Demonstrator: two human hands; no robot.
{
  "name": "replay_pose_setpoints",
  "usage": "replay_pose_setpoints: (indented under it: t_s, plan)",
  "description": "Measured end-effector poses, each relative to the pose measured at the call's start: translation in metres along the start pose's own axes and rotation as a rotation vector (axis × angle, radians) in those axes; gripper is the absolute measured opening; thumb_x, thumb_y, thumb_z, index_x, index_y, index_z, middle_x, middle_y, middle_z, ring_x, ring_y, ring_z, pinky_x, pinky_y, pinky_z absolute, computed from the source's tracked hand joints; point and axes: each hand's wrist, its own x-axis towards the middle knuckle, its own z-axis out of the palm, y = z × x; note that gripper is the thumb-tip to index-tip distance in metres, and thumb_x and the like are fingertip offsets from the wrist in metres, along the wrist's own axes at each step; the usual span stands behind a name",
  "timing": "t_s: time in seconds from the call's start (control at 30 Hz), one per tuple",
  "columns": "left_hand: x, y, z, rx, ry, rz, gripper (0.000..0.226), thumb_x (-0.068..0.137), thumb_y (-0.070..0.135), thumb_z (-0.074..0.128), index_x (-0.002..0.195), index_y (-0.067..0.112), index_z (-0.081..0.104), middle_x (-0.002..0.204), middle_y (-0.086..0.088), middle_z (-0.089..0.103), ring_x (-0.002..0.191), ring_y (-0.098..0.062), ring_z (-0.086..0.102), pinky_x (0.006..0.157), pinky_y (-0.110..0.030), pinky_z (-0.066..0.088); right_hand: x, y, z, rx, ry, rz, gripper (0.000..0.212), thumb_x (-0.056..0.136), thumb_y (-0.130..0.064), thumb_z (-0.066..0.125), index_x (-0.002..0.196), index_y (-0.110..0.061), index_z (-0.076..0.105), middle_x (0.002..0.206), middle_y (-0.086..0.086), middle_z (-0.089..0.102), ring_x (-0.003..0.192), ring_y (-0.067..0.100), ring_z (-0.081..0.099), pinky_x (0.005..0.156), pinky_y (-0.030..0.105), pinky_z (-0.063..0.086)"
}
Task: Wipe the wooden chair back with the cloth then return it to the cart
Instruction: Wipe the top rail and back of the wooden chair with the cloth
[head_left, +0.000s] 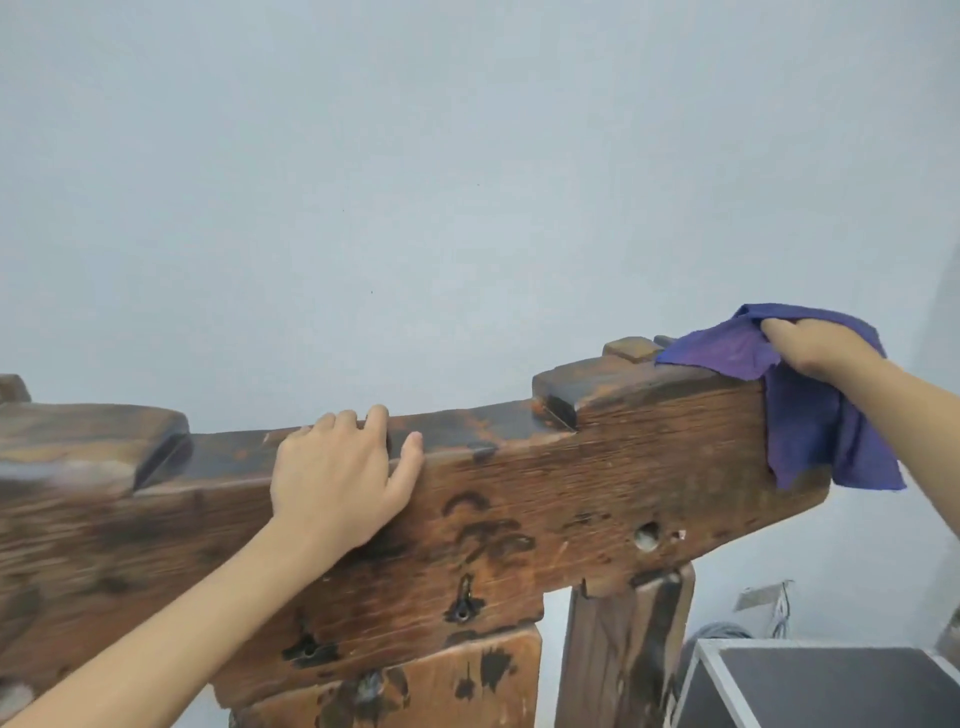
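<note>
1. Right hand (815, 348), far right: fingers curled down over the purple cloth (810, 415), gripping it and pressing it onto the top right end of the dark brown wooden chair back (597, 499). Fingertips hidden in the fabric.
2. Cloth: bunched under that hand on the top edge, part spread left toward a small raised wood block (631, 349), rest hanging down over the near face & end of the rail.
3. Left hand (335, 467), centre-left: holds nothing. Palm flat on near face of the rail, fingers bent over the top edge, thumb out to the right along the edge. Relaxed hold, resting on the wood.
4. Count: 2 hands, 1 cloth, 1 chair back w/ stepped top; 2 wooden uprights (623, 649) seen below it.
5. Chair back fills lower frame left to right; worn grain, dark stains, a hole near right end.
6. Pale blue-grey wall (467, 182) behind.
7. Bottom right: dark box w/ metal edging (821, 686); cables (769, 608) on the floor beyond it.
</note>
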Motion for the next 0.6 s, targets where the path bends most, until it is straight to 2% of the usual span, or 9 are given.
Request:
replay_pose_setpoints:
  t_s: [0.13,0.2,0.27,0.37,0.43,0.5,0.53,0.6]
  plan:
    - [0.004,-0.002,0.001,0.029,0.023,0.055,0.051,0.093,0.058,0.018,0.075,0.018,0.043,0.059,0.001,0.052,0.05,-0.023,0.047,0.044,-0.026,0.013,-0.008,-0.01,0.001,0.124,-0.03,-0.054,0.045,0.102,-0.035,0.042,0.135,-0.007,0.057,0.148,0.014,0.047,0.14,0.029,0.038,0.118,0.034,0.021]
    - [0.004,-0.001,0.003,0.011,0.029,0.052,0.052,0.093,0.058,0.015,0.077,0.017,0.045,0.061,0.0,0.052,0.053,-0.024,0.047,0.044,-0.027,0.016,-0.029,-0.027,0.009,0.163,-0.055,-0.185,0.045,0.101,-0.044,0.044,0.131,-0.016,0.062,0.145,0.006,0.053,0.137,0.024,0.043,0.118,0.034,0.025]
    - [0.005,0.001,0.004,0.004,0.037,0.041,0.053,0.093,0.057,0.016,0.077,0.016,0.046,0.062,-0.001,0.053,0.054,-0.025,0.05,0.045,-0.028,0.019,-0.056,-0.049,0.028,0.1,-0.047,-0.303,0.052,0.099,-0.054,0.039,0.135,-0.022,0.059,0.145,0.002,0.053,0.137,0.022,0.043,0.117,0.037,0.028]
    - [0.004,0.001,0.006,-0.01,0.046,0.017,0.054,0.093,0.057,0.017,0.075,0.015,0.046,0.061,-0.002,0.053,0.053,-0.026,0.051,0.045,-0.027,0.021,-0.109,-0.099,0.059,0.09,-0.002,-0.475,0.047,0.1,-0.054,0.036,0.133,-0.029,0.058,0.142,-0.001,0.055,0.135,0.021,0.045,0.113,0.035,0.032]
    - [0.004,0.001,0.008,-0.013,0.06,0.014,0.055,0.093,0.058,0.016,0.075,0.016,0.046,0.062,-0.003,0.055,0.054,-0.026,0.051,0.046,-0.028,0.022,-0.143,-0.131,0.073,0.064,0.016,-0.568,0.041,0.098,-0.053,0.038,0.122,-0.033,0.065,0.128,-0.003,0.065,0.126,0.022,0.052,0.105,0.036,0.039]
    - [0.001,-0.001,0.006,-0.004,0.044,0.023,0.061,0.093,0.064,0.014,0.076,0.016,0.048,0.067,-0.002,0.06,0.059,-0.026,0.056,0.047,-0.029,0.025,-0.174,-0.157,0.086,-0.053,0.006,-0.698,0.034,0.095,-0.049,0.041,0.096,-0.031,0.07,0.094,-0.008,0.07,0.106,0.024,0.063,0.083,0.033,0.046]
    - [0.0,-0.002,0.005,-0.003,0.031,0.043,0.064,0.092,0.068,0.014,0.077,0.017,0.05,0.071,-0.001,0.063,0.064,-0.026,0.061,0.048,-0.03,0.027,-0.188,-0.169,0.091,-0.107,0.009,-0.749,0.033,0.094,-0.047,0.041,0.083,-0.03,0.067,0.077,-0.009,0.065,0.094,0.024,0.065,0.072,0.031,0.044]
    - [-0.004,-0.006,-0.002,-0.019,0.006,0.087,0.068,0.09,0.075,0.017,0.084,0.019,0.056,0.081,0.003,0.067,0.077,-0.023,0.066,0.051,-0.032,0.034,-0.218,-0.196,0.107,-0.077,0.011,-0.826,0.035,0.092,-0.045,0.038,0.074,-0.026,0.061,0.071,-0.006,0.064,0.076,0.022,0.062,0.063,0.029,0.04]
